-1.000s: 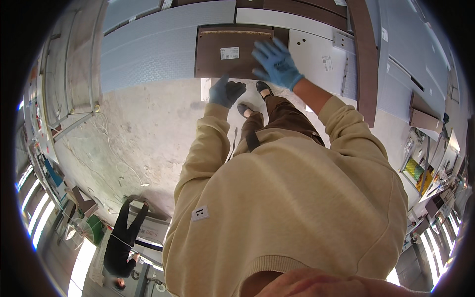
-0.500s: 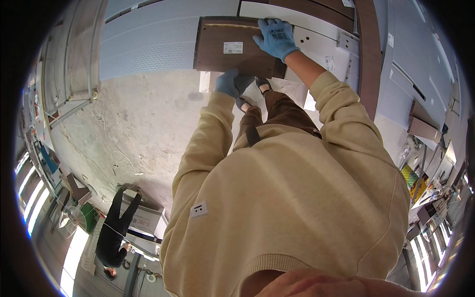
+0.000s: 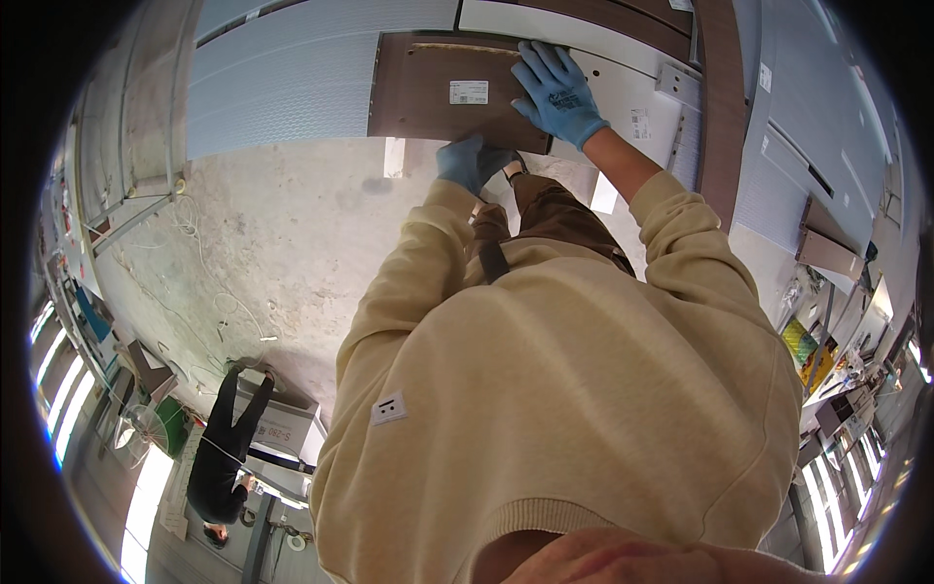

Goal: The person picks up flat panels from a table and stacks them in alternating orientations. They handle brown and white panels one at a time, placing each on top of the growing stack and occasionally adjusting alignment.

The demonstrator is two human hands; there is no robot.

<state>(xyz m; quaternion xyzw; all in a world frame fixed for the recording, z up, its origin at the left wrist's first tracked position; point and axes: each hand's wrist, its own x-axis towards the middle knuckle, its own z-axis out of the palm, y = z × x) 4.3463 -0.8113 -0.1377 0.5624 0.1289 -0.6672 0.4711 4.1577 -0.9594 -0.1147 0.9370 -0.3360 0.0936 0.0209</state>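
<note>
A flat brown board (image 3: 418,107) with a white label (image 3: 469,92) lies in front of me on the stacked panels. My right hand (image 3: 562,95), in a blue glove, rests on the right part of the board with its fingers stretched out. At the board's near edge is my left hand (image 3: 461,163), also gloved in blue. Its fingers reach to the edge and are partly hidden there, so its grip does not show clearly.
A pale blue textured sheet (image 3: 282,83) extends left of the board. White panels (image 3: 623,107) and a long brown board (image 3: 722,107) lie to the right. Cables (image 3: 199,243) trail over the concrete floor. Another person (image 3: 219,467) stands at the lower left beside a large box (image 3: 287,428).
Both my hands have shifted slightly right, and the board's label has moved right too. The fingers of my right hand now reach forward more.
</note>
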